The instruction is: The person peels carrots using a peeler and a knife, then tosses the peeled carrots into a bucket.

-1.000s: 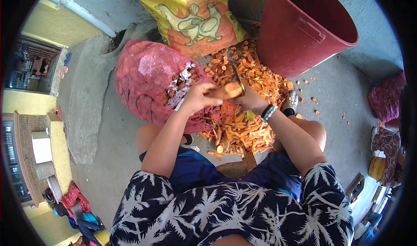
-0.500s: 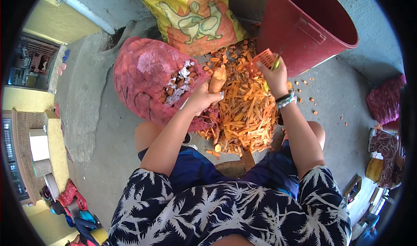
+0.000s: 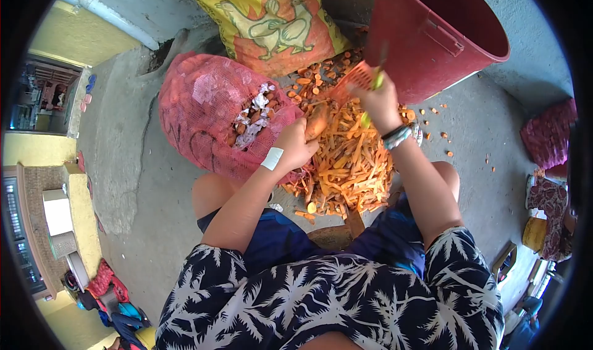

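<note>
A carrot (image 3: 317,121) points up and away from my left hand (image 3: 293,146), whose fingers are wrapped round its lower end. My right hand (image 3: 380,103) grips an orange slotted peeler (image 3: 356,81) just above and right of the carrot, with a small gap between them. Something yellow-green and a blurred dark blade also show at my right fingers. Below both hands lies a heap of carrot peelings (image 3: 352,171) with cut ends. To the left, a pink mesh sack (image 3: 204,112) is open at its right side, showing carrots and crumpled paper.
A yellow and orange sack (image 3: 278,32) with printed birds stands at the back. Right of it is a tall red bin (image 3: 411,47). Small carrot pieces (image 3: 450,153) are scattered on the floor (image 3: 488,195). A purple mesh sack (image 3: 546,134) lies at the far right.
My right hand with the peeler first lifted off the carrot up and right, then came slightly back left toward it. My left hand has tilted the carrot upward and turned.
</note>
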Tool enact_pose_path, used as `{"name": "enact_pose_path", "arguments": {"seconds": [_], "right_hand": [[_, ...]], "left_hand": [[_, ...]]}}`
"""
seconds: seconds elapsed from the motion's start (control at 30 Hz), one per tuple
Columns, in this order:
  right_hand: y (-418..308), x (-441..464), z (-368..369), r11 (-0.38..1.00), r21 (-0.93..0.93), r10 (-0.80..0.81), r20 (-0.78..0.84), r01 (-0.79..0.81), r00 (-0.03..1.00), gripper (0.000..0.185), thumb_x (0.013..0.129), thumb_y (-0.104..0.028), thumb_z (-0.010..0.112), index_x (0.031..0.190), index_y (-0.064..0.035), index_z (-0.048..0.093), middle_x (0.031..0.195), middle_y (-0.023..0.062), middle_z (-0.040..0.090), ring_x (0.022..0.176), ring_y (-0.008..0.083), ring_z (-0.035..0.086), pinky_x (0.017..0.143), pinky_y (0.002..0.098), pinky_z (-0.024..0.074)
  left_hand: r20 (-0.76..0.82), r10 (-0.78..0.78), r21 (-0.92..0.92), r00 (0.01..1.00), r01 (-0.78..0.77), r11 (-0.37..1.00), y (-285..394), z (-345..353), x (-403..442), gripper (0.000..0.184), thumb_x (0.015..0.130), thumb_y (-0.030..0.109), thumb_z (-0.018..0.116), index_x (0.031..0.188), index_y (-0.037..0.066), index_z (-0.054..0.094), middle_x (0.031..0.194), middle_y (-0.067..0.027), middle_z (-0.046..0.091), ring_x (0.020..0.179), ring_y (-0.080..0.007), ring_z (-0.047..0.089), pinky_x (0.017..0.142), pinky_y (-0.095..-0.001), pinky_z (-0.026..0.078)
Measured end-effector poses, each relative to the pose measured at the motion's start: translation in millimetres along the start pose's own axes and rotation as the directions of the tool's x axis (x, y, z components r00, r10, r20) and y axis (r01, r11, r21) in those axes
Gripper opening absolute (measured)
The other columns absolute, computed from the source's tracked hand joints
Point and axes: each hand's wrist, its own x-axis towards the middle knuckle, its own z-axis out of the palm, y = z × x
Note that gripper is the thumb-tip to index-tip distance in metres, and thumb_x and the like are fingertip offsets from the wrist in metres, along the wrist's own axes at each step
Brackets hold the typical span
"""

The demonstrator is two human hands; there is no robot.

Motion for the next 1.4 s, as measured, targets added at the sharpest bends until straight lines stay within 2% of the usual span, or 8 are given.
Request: {"name": "enact_pose_path", "arguments": {"seconds": [0.17, 0.37, 0.4, 0.83, 0.9, 1.1, 1.27, 1.4], "right_hand": [[67.5, 53.8, -27.5, 0.977, -0.212, -0.049, -0.374, -0.034, 0.926, 0.028, 0.071, -0.005, 0.069, 0.095, 0.0001, 0.056, 0.076, 0.0075, 0.064, 0.066, 0.0185, 0.062, 0.057, 0.0294, 0.0512], [0.1, -15.0, 2.4, 0.989, 0.127, 0.065, 0.110, -0.078, 0.992, 0.037, 0.074, -0.007, 0.069, 0.106, -0.0005, 0.053, 0.095, 0.0101, 0.061, 0.076, 0.0148, 0.058, 0.064, 0.0269, 0.0490], [55.6, -0.1, 10.2, 0.962, -0.156, -0.232, -0.046, 0.223, 0.972, 0.034, 0.073, -0.005, 0.068, 0.103, 0.0011, 0.053, 0.092, 0.0110, 0.063, 0.077, 0.0160, 0.060, 0.064, 0.0283, 0.0496], [43.4, 35.0, -18.7, 0.949, -0.299, -0.179, -0.262, 0.096, 0.948, 0.032, 0.070, -0.005, 0.072, 0.098, -0.0010, 0.055, 0.085, 0.0077, 0.064, 0.073, 0.0154, 0.061, 0.065, 0.0299, 0.0512], [54.1, 54.3, -32.4, 0.975, 0.221, 0.054, -0.274, 0.009, 0.960, 0.025, 0.074, -0.004, 0.068, 0.095, -0.0011, 0.054, 0.083, 0.0071, 0.064, 0.069, 0.0123, 0.061, 0.055, 0.0238, 0.0495], [-1.5, -15.1, -5.1, 0.915, 0.353, 0.181, 0.070, -0.194, 0.981, 0.034, 0.073, -0.009, 0.071, 0.101, -0.0031, 0.052, 0.080, 0.0043, 0.060, 0.054, 0.0077, 0.052, 0.042, 0.0203, 0.0414], [19.8, 19.1, -19.4, 0.995, -0.040, 0.069, -0.357, -0.089, 0.932, 0.023, 0.075, 0.000, 0.066, 0.095, -0.0024, 0.055, 0.084, 0.0066, 0.062, 0.060, 0.0094, 0.055, 0.054, 0.0235, 0.0467], [2.3, 13.1, -22.5, 0.941, 0.339, 0.083, -0.241, 0.004, 0.967, 0.021, 0.075, 0.001, 0.065, 0.093, -0.0001, 0.054, 0.085, 0.0066, 0.063, 0.072, 0.0125, 0.060, 0.063, 0.0245, 0.0491]], "left_hand": [[-0.061, 0.052, 0.047, 0.997, -0.049, 0.998, 8.6, -4.3, -12.5, 0.032, 0.069, 0.017, 0.062, 0.088, -0.005, 0.049, 0.077, -0.0216, 0.058, 0.073, -0.0361, 0.059, 0.064, -0.0384, 0.045], [0.037, -0.078, -0.404, 0.996, 0.086, 0.911, -27.4, 4.7, 1.3, 0.034, 0.069, 0.020, 0.064, 0.091, -0.003, 0.054, 0.074, -0.0121, 0.060, 0.066, -0.0189, 0.058, 0.062, -0.0319, 0.045], [0.039, -0.066, -0.381, 0.997, 0.076, 0.922, -29.0, 7.7, 1.7, 0.034, 0.068, 0.021, 0.065, 0.091, -0.003, 0.055, 0.072, -0.0103, 0.059, 0.065, -0.0163, 0.057, 0.062, -0.0307, 0.044], [0.002, -0.020, -0.230, 1.000, 0.020, 0.973, -6.5, -2.1, -9.0, 0.037, 0.068, 0.018, 0.063, 0.095, -0.005, 0.053, 0.075, -0.0130, 0.059, 0.067, -0.0184, 0.058, 0.064, -0.0309, 0.045], [-0.070, 0.033, -0.380, 0.997, -0.057, 0.923, -21.5, 4.6, -8.0, 0.033, 0.070, 0.018, 0.064, 0.091, -0.004, 0.053, 0.080, -0.0118, 0.061, 0.068, -0.0200, 0.059, 0.065, -0.0332, 0.046], [0.164, -0.050, -0.798, 0.985, 0.162, 0.581, 3.2, -10.3, -8.7, 0.042, 0.085, 0.035, 0.060, 0.105, 0.003, 0.042, 0.073, -0.0026, 0.051, 0.049, -0.0076, 0.043, 0.044, -0.0207, 0.037], [0.256, 0.045, -0.842, 0.966, 0.200, 0.501, 16.9, -15.9, -18.3, 0.047, 0.088, 0.046, 0.049, 0.107, 0.005, 0.038, 0.068, -0.0022, 0.046, 0.045, -0.0046, 0.037, 0.042, -0.0172, 0.032], [0.239, -0.026, -0.905, 0.971, 0.232, 0.357, 13.7, -11.4, -15.6, 0.048, 0.090, 0.052, 0.039, 0.094, 0.005, 0.046, 0.069, -0.0018, 0.046, 0.049, -0.0070, 0.041, 0.045, -0.0218, 0.036]]}}
